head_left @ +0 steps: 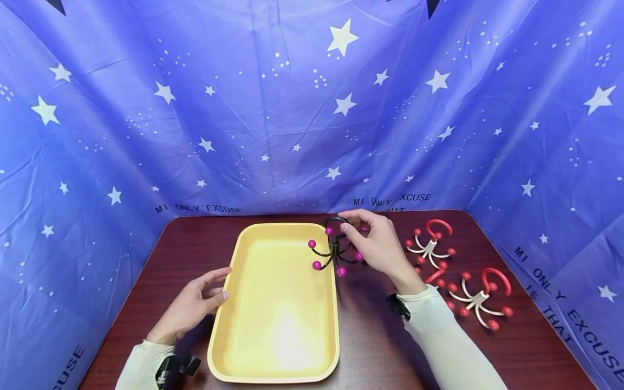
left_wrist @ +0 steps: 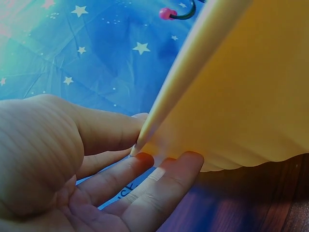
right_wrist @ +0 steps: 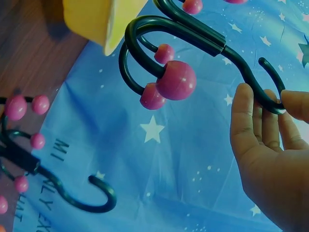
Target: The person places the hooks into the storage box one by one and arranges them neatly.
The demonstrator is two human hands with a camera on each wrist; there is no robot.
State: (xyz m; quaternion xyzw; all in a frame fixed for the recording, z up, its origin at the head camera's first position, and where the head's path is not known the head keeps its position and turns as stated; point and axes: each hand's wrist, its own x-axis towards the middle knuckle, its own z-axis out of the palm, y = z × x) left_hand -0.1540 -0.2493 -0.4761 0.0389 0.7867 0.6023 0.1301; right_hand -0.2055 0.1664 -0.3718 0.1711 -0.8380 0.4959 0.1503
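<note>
A black multi-hook hanger with pink ball tips hangs over the right rim of the yellow tray. By its curved top hook, my right hand pinches it between thumb and fingers. My left hand grips the tray's left edge; in the left wrist view, thumb and fingers lie on either side of the rim. The right wrist view shows the held hanger's stem above the curtain, its hook at my fingertips. A second black hanger with pink balls appears at that view's left.
To the right on the dark red table lie two white hangers with red hooks and balls, one farther back, one nearer. Another red hook shows between them, partly hidden by my sleeve. A starry blue curtain surrounds the table.
</note>
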